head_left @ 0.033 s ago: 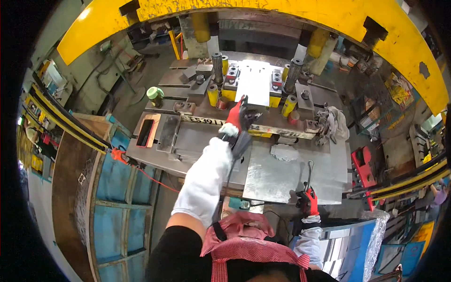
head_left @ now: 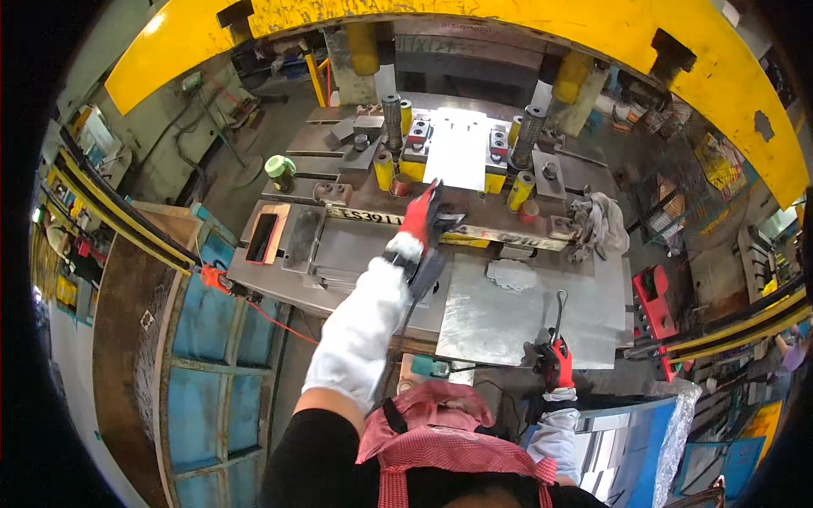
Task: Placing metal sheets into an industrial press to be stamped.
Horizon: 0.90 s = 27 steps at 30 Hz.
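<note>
My left hand (head_left: 423, 222), in a red and black glove with a white sleeve, reaches to the front edge of a bright flat sheet (head_left: 457, 152) on the die. Its fingers are stretched out and apart; whether a fingertip touches the sheet, I cannot tell. My right hand (head_left: 555, 366), also in a red and black glove, is closed around a thin metal rod tool with a looped end (head_left: 560, 306), low at the right. The tool's loop lies over a large grey metal plate (head_left: 500, 317). The rod's lower end is hidden in the glove.
Posts (head_left: 392, 123) and yellow cylinders (head_left: 522, 190) flank the sheet. A yellow press beam (head_left: 474, 15) arches above. Stacked plates (head_left: 356, 254), a phone (head_left: 262, 237) and a green-lidded bottle (head_left: 279, 172) lie left; a grey rag (head_left: 603, 222) and small cut sheet pieces (head_left: 511, 273) right.
My left hand has shifted slightly left and downward, its fingertips still near the sheet's front edge. My right hand and the rod tool have barely moved.
</note>
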Tool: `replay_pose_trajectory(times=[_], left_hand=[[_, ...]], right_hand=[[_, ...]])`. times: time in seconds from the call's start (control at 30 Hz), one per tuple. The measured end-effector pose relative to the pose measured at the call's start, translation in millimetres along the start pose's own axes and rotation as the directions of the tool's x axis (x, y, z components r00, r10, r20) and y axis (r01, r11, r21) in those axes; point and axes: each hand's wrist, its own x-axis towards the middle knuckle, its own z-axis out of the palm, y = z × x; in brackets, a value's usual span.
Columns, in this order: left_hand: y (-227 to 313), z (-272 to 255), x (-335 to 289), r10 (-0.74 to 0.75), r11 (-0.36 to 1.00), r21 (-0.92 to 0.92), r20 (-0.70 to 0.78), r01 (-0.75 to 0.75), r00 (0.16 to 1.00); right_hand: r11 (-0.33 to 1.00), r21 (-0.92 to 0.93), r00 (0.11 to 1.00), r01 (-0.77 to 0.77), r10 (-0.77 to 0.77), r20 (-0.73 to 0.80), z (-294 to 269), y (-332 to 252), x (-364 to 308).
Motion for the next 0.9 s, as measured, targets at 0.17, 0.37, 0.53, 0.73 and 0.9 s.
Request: replay_pose_trajectory(times=[0.17,0.37,0.53,0.73,0.9], left_hand=[[7.3,-17.6,-167.2,0.158,0.984,0.134,-0.355,-0.117,0.921],[-49.9,-127.2,-256.8,0.345,0.278,0.921,-0.362,0.273,0.866],[-54.1,-137.9,-242.7,0.132,-0.351,0.881,-0.288,0.316,0.949],[-44.8,-135.2,-235.4,0.011,-0.372,0.862,-0.367,0.344,0.93],[-47.9,-144.6,-231.8,0.038,-0.328,0.874,-0.368,0.359,0.929]], right_hand=[[0.959,0.265,0.991,-0.1,0.071,0.116,-62.5,53.3,48.3],[0.971,0.228,0.988,-0.077,0.044,0.146,-46.5,37.8,40.0],[0.945,0.303,0.986,-0.124,0.085,0.14,-44.2,30.8,36.6],[0.932,0.34,0.986,-0.124,0.078,0.145,-46.3,32.8,36.8],[0.961,0.254,0.982,-0.11,0.066,0.174,-46.6,31.7,34.8]])
